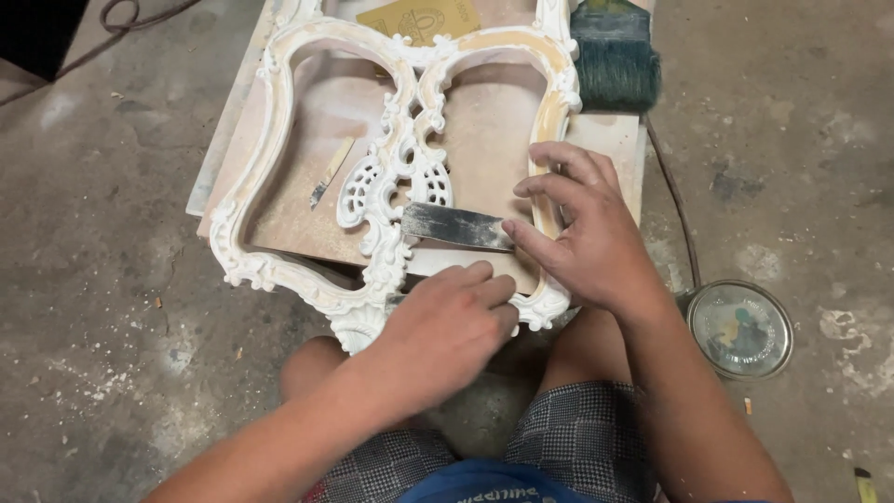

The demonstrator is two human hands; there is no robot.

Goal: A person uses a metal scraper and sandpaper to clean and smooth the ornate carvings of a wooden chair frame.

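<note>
While the left hand (pixel 445 328) lies curled on the bottom rail of the white carved frame (pixel 391 177), the right hand (pixel 582 233) pinches a flat metal scraper (pixel 454 225) laid across its centre carving. The frame rests on a board (pixel 484 140); beside it lie a brush (pixel 615 56) and a round lid (pixel 740 328) on the floor.

Concrete floor (pixel 112 233): wooden board (pixel 484 140), round tin lid (pixel 740 329), cable (pixel 675 205).

The right hand (pixel 587 237) presses a metal scraper (pixel 456 226) against the white carved frame (pixel 279 121); the left hand (pixel 447 331) steadies it.
</note>
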